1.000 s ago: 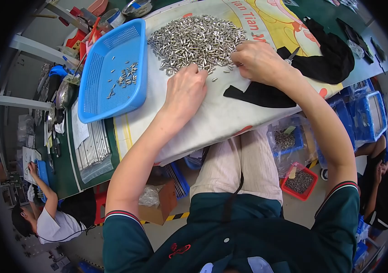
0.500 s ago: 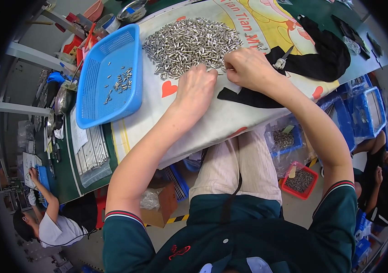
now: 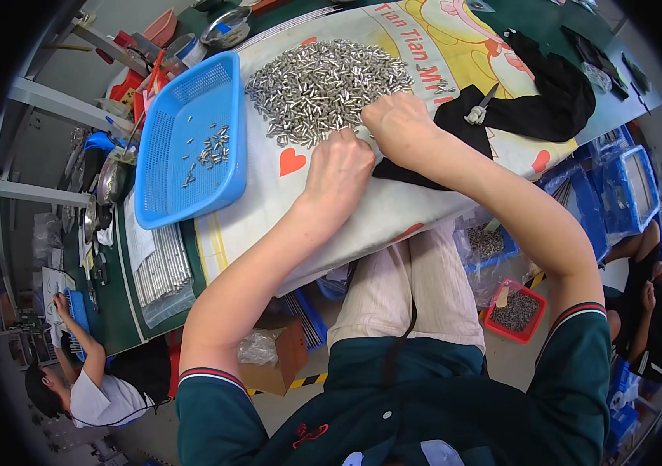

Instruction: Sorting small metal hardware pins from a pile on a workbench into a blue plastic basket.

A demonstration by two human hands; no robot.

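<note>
A broad pile of small silvery metal pins (image 3: 319,85) lies on the printed cloth in front of me. At its near edge my left hand (image 3: 338,169) is closed, knuckles up, with its fingertips hidden beneath. Just right of it my right hand (image 3: 402,128) is closed too, curled close to the left fingers at the pile's lower right. Whatever the fingers pinch is too small or too hidden to name. Left of the pile, a blue plastic basket (image 3: 235,147) holds a small scatter of similar pins (image 3: 214,147).
Black cloth (image 3: 536,116) and a small blade with a wrapped handle (image 3: 476,115) lie right of my hands. Metal rods (image 3: 161,268) rest at the left. A red bin of small parts (image 3: 534,330) stands below the table. Other people work at both sides.
My right hand has moved left, closer to my left hand. A pale piece that showed under the right hand is out of sight. The whole view has shifted slightly.
</note>
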